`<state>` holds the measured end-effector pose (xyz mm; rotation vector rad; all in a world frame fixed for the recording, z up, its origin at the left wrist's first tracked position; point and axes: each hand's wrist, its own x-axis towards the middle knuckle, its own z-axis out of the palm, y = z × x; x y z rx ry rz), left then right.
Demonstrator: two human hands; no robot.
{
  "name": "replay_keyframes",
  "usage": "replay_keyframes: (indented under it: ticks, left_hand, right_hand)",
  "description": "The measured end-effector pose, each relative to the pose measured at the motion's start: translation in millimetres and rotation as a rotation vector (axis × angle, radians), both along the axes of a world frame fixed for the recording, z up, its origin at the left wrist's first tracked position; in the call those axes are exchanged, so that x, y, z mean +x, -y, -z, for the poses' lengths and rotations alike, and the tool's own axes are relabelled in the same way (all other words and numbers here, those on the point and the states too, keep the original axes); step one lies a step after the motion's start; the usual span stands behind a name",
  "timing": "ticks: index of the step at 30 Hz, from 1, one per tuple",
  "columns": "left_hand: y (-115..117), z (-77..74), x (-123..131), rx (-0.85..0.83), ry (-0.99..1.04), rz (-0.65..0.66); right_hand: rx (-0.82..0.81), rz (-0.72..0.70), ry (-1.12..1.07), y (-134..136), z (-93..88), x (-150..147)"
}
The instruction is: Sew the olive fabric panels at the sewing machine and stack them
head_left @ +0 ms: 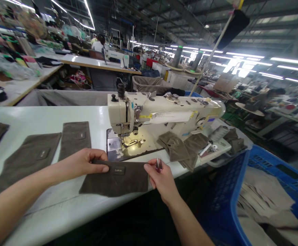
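Fabric piece (pixel 118 181) flat on desk (pixel 62 212), just in front of sewing machine (pixel 164 114).
Left hand (pixel 83 163) pinches its top edge beside the label (pixel 118 169); right hand (pixel 161 179), closed around a small metal tool (pixel 158 163), touches its right edge.

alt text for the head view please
A person's left hand and right hand hold the top edge of a dark fabric piece with a sewn label on a white table, the right also gripping a small metal tool. Behind stands a cream sewing machine, with similar fabric pieces at left and a blue basket at right.
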<state>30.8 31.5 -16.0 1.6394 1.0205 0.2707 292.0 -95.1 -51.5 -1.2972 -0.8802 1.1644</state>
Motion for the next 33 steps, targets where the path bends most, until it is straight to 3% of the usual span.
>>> replay_keyframes:
  ticks: [3, 8, 15, 24, 29, 31, 33]
  left_hand:
    - [5, -6.3, -4, -0.075, 0.074, -0.037]
    - [17, -14.7, -7, -0.151, 0.155, -0.205]
    - [14, -9.0, -5, -0.178, 0.22, -0.351]
    - [18, -12.4, -3, -0.053, 0.266, -0.43]
    - [17, -21.5, -2, 0.031, 0.188, -0.473]
    - [15, -23.9, -1, 0.155, 0.08, -0.493]
    - [17, -23.6, 4, 0.404, -0.05, -0.484]
  right_hand:
    - [0.021, 0.045, 0.054, 0, -1.8, 4]
    - [0.01, 0.065, 0.09, -3, -3.7, 6]
    - [0.022, 0.074, 0.089, -4, -0.1, 6]
    - [-0.003, 0.027, 0.181, 3, 5.2, 8]
    - [0.003, 0.019, 0.186, 6, 4.8, 5]
    - [0.016, 0.013, 0.189, 7, 2.3, 1]
    - [0.038, 0.004, 0.208, 7, -1.8, -5]
